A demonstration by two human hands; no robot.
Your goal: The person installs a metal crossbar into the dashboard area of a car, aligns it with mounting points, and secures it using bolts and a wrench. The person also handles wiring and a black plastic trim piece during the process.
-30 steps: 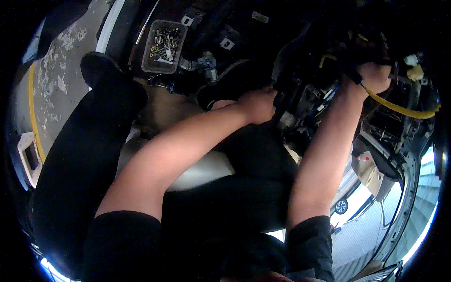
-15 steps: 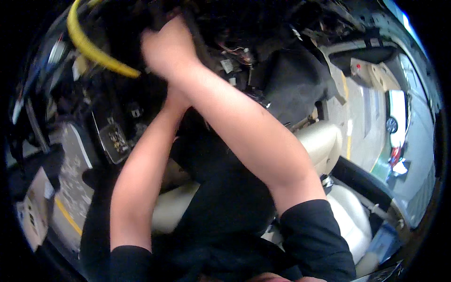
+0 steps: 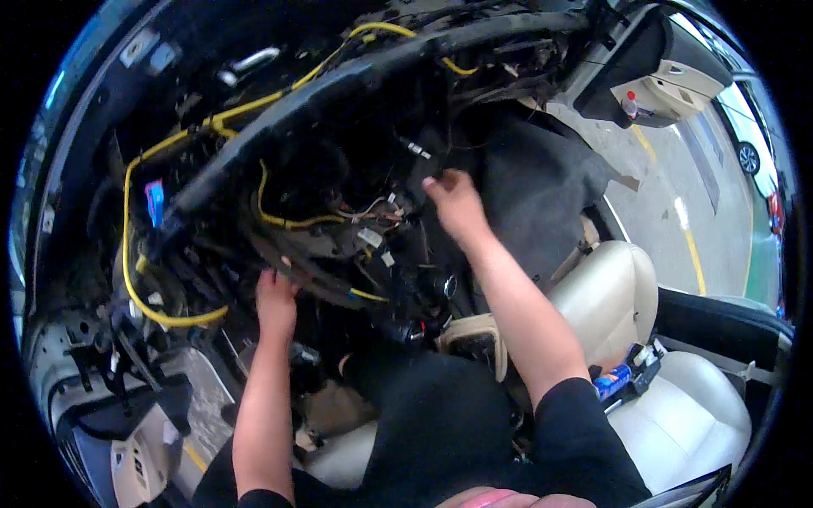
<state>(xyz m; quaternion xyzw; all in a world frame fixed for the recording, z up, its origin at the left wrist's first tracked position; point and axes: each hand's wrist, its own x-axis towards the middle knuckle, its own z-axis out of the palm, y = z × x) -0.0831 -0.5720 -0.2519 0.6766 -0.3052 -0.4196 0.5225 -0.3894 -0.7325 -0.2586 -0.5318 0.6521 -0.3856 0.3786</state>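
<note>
A thick black wiring harness (image 3: 318, 275) runs across the stripped dashboard area of a car. My left hand (image 3: 277, 300) is closed at its left part, fingers curled against the dark bundle. Farther right and higher, my right hand (image 3: 457, 207) is raised with curled fingers and its thumb toward the left. Whatever it may hold is lost against the dark background. Close by hangs a dark piece with a white label (image 3: 418, 150). Yellow-wrapped cable (image 3: 301, 223) and loose wires with connectors (image 3: 389, 203) lie between my hands.
A metal cross beam (image 3: 339, 78) and a long yellow cable (image 3: 127, 229) span the far side. Pale seats (image 3: 614, 288) stand at the right, with a blue can (image 3: 613, 383) between them. Open doors (image 3: 677, 80) flank both sides.
My hands were together, arms crossing, at the upper middle; now they are apart, the left lower and the right farther right. The view has shifted, showing more of the beam and yellow cable.
</note>
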